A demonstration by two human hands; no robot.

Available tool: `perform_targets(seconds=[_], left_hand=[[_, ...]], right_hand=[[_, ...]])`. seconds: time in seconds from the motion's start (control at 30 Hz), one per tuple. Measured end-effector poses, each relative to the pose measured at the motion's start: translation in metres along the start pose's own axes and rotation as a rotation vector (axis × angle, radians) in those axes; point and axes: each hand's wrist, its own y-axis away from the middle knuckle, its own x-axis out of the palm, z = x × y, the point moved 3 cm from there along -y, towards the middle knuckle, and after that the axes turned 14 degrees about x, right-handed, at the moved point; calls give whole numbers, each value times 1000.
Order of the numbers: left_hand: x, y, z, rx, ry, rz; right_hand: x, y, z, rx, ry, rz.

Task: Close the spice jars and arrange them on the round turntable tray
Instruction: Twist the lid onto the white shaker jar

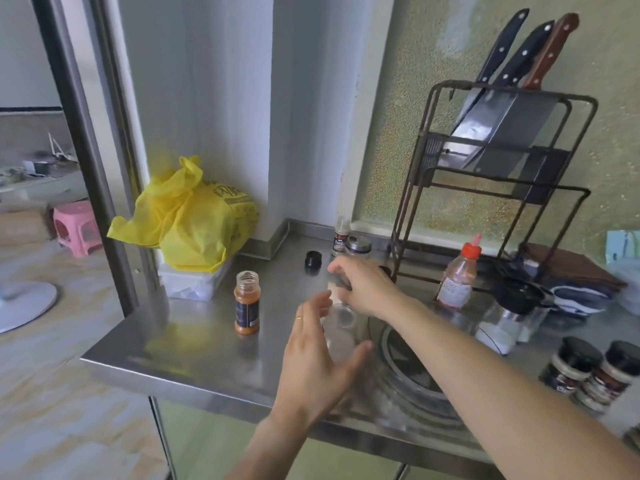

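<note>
Paprika-coloured spice fills the open jar (247,304) standing on the steel counter (194,344) to the left, its mouth bare, and its likely cap, a black lid (313,260), lies well apart from it, further back near the wall. Moving right, the left hand (320,355) hovers with fingers spread apart, holding nothing, cupped just beside a clear glass jar (341,327) at the near-left edge of the round turntable tray (408,372). Above it the right hand (363,285) is closed down over that jar's top; it looks clamped on a lid, though the blur keeps me from being certain what it grips. So the step in hand seems to be capping this clear jar, with the left hand about to steady the glass while the right twists. After that the orange jar wants its black lid fetched and screwed on. Further right stand a red-capped sauce bottle (459,277) and a black-lidded salt jar (502,323), and at the far right two dark-capped spice jars (588,374) wait, already shut, off the tray.
</note>
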Motion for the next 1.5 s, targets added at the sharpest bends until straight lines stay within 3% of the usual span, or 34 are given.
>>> perform_targets(seconds=[0.1,0.2,0.33,0.53,0.73,1.2,1.5], left_hand=[[1,4,14,-49,9,33],[1,7,17,-75,34,38],[1,7,21,-124,58,32],[2,8,19,-181,81,39],[1,8,17,-203,71,42],[3,5,17,-187,48,36],[3,3,15,-194,86,85]], right_hand=[[19,-15,-5,48,-17,114],[19,-12,-7,35,-28,90],[-32,3,-5,-50,-80,19],[-95,43,15,-263,128,179],[-83,60,32,-350,244,251],[-65,50,40,-475,451,244],[-70,48,36,-475,354,315]])
